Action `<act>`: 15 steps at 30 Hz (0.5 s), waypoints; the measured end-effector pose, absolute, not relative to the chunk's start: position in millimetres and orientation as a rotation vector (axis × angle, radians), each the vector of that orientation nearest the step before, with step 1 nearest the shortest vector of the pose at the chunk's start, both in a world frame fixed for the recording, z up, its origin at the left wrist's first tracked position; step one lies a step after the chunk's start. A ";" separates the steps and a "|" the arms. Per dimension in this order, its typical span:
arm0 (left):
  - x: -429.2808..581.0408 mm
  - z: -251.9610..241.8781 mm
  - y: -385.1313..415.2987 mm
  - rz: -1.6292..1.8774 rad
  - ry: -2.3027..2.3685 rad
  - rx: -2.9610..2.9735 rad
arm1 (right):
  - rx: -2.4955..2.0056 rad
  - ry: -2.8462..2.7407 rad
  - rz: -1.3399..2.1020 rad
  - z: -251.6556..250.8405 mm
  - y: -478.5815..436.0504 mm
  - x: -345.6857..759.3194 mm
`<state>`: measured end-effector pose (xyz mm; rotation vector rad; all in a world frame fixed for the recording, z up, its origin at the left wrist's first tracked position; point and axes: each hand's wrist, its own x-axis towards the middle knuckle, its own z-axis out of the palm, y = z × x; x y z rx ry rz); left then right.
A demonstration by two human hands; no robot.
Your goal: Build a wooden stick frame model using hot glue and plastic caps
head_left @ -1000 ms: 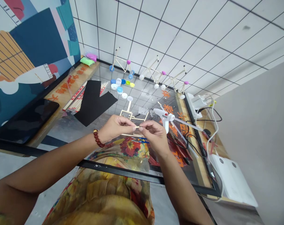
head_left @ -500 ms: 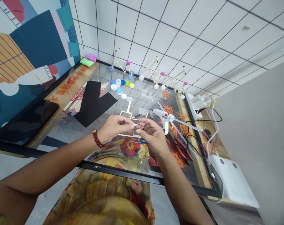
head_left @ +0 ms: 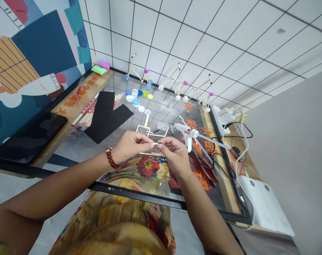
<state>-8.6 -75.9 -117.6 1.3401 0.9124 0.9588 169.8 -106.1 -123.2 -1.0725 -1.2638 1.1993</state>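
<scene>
Between my two hands is a short wooden stick (head_left: 155, 143), pale along its length, with a dark end on the right. My left hand (head_left: 131, 146) pinches the pale part between thumb and forefinger. Closed over the dark end are the thumb and fingers of my right hand (head_left: 175, 153), hiding most of it. Just beyond my hands lies a small frame of wooden sticks (head_left: 143, 127) with a white bottle cap (head_left: 147, 112) at its far end. Scissors with blue handles (head_left: 162, 159) lie below my hands, partly covered by the right one.
A white glue gun (head_left: 188, 134) rests right of my hands, its cord trailing right. Black paper (head_left: 104, 118) covers bundled sticks at left. Several bottle caps (head_left: 135, 102) lie mid-table; stick models with cap wheels (head_left: 139, 72) stand along the back. A phone (head_left: 33, 136) lies far left.
My right thumb and fingers have closed over the stick's dark end, which showed between my hands before. My left hand keeps its pinch, moved very slightly right.
</scene>
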 end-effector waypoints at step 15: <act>-8.5 -111.3 -79.0 1.111 1.003 1.556 | -0.999 -1.288 1.241 -122.2 -104.5 169.1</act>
